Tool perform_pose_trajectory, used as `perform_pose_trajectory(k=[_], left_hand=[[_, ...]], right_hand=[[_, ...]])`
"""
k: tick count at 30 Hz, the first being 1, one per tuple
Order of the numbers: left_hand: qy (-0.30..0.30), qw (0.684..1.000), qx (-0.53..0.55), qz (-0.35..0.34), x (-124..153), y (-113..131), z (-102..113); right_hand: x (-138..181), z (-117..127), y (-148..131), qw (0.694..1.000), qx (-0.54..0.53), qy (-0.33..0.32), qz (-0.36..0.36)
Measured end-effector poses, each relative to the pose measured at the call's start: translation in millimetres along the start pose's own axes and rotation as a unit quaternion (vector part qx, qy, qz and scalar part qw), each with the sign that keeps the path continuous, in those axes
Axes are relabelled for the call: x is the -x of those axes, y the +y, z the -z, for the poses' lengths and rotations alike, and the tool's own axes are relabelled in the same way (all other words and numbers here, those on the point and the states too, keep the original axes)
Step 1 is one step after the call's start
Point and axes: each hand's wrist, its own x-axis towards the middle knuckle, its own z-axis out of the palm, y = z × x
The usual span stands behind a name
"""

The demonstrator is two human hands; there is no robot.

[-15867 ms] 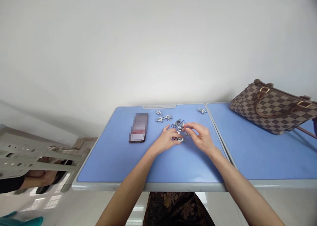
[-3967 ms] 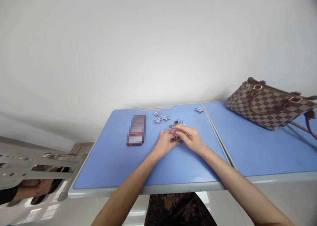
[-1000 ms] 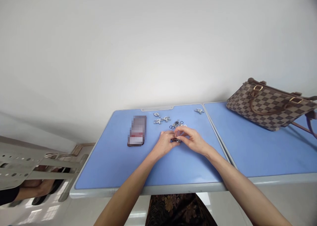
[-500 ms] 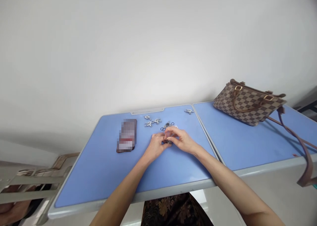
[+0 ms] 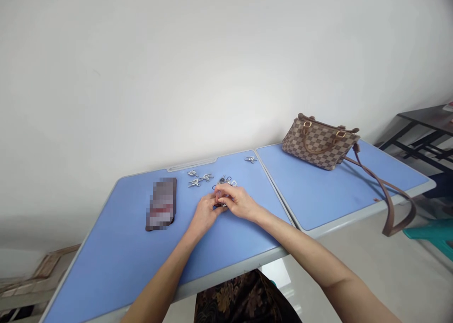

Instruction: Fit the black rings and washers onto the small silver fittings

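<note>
Over the blue desk top [image 5: 120,247], my left hand [image 5: 205,214] and my right hand [image 5: 241,203] meet with their fingers closed. A small dark and silvery metal part [image 5: 222,204] shows between the fingertips, mostly covered by them. Just beyond my hands lies a small group of metal pieces [image 5: 222,180] with thin dark rings [image 5: 229,178], partly hidden by my right hand. Several silver metal pieces with prongs [image 5: 194,183] lie farther left. Another silver piece [image 5: 251,159] rests alone near the seam between the desks.
A phone [image 5: 163,202], its screen blurred out, lies left of my hands. On the right desk stands a checked brown handbag [image 5: 320,141], its strap [image 5: 389,214] hanging over the front edge. The white wall [image 5: 212,77] rises behind both desks. A teal stool [image 5: 435,233] is at the right.
The view has turned to the right, so the desk and everything on it appear farther left. My hands stay together around the small metal part.
</note>
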Motion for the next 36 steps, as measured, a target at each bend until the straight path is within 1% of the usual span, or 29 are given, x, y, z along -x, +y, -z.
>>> perform_pose_trajectory(k=[4, 6, 8, 10, 12, 14, 17, 19, 21, 22, 23, 24, 25, 27, 30, 32, 33, 34, 35, 36], left_hand=[[-0.002, 0.999, -0.027, 0.025, -1, -1, 2], [-0.007, 0.999, -0.038, 0.035, -3, -1, 4], [-0.028, 0.998, -0.037, 0.036, -5, -2, 6], [-0.049, 0.997, -0.047, 0.036, -7, -3, 9], [-0.045, 0.997, -0.054, 0.044, -8, -4, 11], [-0.056, 0.995, -0.061, 0.049, -8, -4, 14], [-0.057, 0.993, -0.081, 0.058, -5, -3, 16], [-0.056, 0.993, -0.09, 0.06, -3, -1, 18], [-0.055, 0.992, -0.089, 0.068, -1, 0, 22], [-0.058, 0.992, -0.082, 0.074, 0, 0, 24], [-0.06, 0.993, -0.065, 0.073, 0, -1, 26], [-0.058, 0.995, -0.041, 0.067, 1, -2, 29], [-0.041, 0.997, -0.016, 0.061, 1, -4, 32], [0.015, 0.998, 0.019, 0.055, 1, -10, 37], [0.116, 0.99, 0.045, 0.071, 2, -19, 42], [0.159, 0.983, 0.051, 0.081, 2, -23, 42], [0.168, 0.981, 0.057, 0.082, 3, -25, 41], [0.173, 0.979, 0.064, 0.082, 3, -26, 40], [0.165, 0.981, 0.07, 0.077, 4, -25, 40], [0.154, 0.983, 0.071, 0.074, 5, -24, 39]], right_hand=[[-1, -1, -3, 1.0, 0.024, 0.002, 0.0], [-2, 0, -2, 1.0, 0.008, -0.002, -0.007], [-5, 3, 1, 0.998, -0.057, 0.005, -0.022], [-9, 7, 6, 0.988, -0.146, 0.03, -0.038], [-15, 14, 11, 0.967, -0.226, 0.105, -0.054], [-20, 24, 16, 0.941, -0.265, 0.2, -0.062], [-21, 42, 25, 0.913, -0.246, 0.32, -0.06], [-20, 54, 32, 0.907, -0.217, 0.354, -0.074], [-19, 63, 39, 0.887, -0.206, 0.398, -0.117], [-18, 66, 41, 0.882, -0.199, 0.403, -0.144], [-17, 68, 43, 0.881, -0.196, 0.402, -0.152], [-17, 70, 44, 0.884, -0.195, 0.396, -0.156], [-16, 71, 44, 0.889, -0.192, 0.385, -0.158], [-14, 69, 41, 0.909, -0.183, 0.336, -0.163], [-8, 59, 30, 0.951, -0.157, 0.213, -0.162], [-3, 48, 21, 0.971, -0.129, 0.127, -0.154], [-1, 44, 17, 0.98, -0.1, 0.083, -0.15], [1, 40, 13, 0.99, -0.003, 0.009, -0.141], [3, 36, 10, 0.986, 0.093, -0.048, -0.131], [5, 34, 7, 0.974, 0.172, -0.083, -0.122]])
